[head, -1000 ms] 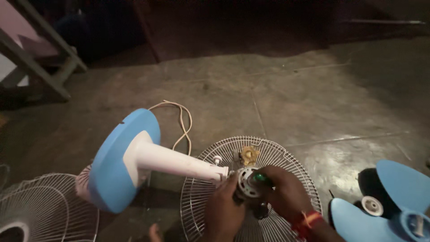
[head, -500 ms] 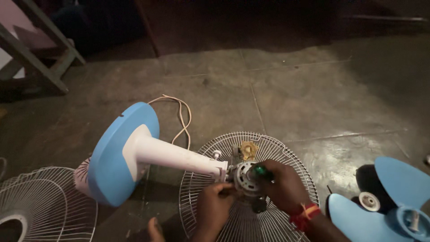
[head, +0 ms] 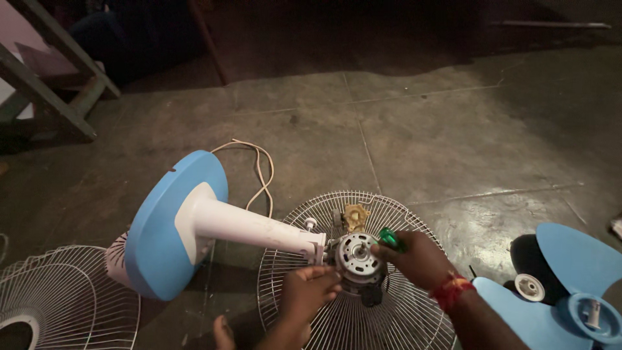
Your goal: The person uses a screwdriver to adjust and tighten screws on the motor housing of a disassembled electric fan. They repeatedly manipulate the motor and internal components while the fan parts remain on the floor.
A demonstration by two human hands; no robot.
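A stand fan lies on its side on the floor, its blue round base (head: 170,223) tipped up at the left and its white pole (head: 259,230) running right to the bare metal motor (head: 355,256). My left hand (head: 310,295) touches the motor's lower left side from below. My right hand (head: 414,258) is closed on a green-handled tool (head: 389,238) held at the motor's right edge. A brass-coloured part (head: 356,216) sits just behind the motor. The motor rests over a round wire grille (head: 304,311).
A second wire grille (head: 58,298) lies at the lower left. Blue fan blades (head: 570,285) with a black piece lie at the lower right. A beige cord (head: 259,170) loops behind the pole. Wooden frame legs (head: 58,84) stand at the upper left.
The view has shifted slightly, so the fan sits a little higher in frame. My left hand has moved down and left off the motor's face; my right hand stays at its right edge.
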